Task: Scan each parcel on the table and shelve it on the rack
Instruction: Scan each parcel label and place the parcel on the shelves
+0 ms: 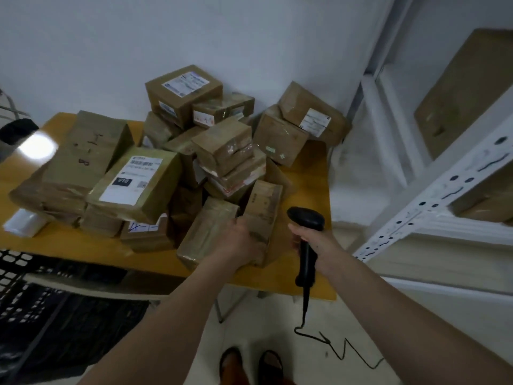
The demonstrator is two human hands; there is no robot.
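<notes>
Several brown cardboard parcels are piled on a yellow table [313,190]. My left hand [241,240] grips a small upright parcel [263,209] at the pile's near right corner, beside a flat taped parcel [205,232]. My right hand [313,240] holds a black corded barcode scanner [306,232] by its handle, head up, just right of that parcel. A large parcel with a white label [133,182] lies at the near left of the pile.
A white metal rack [433,195] stands to the right, with brown boxes [466,87] on its shelves. A black mesh chair [41,301] sits at the lower left. A white packet [23,222] lies on the table's left edge. The scanner cable [333,343] trails across the floor.
</notes>
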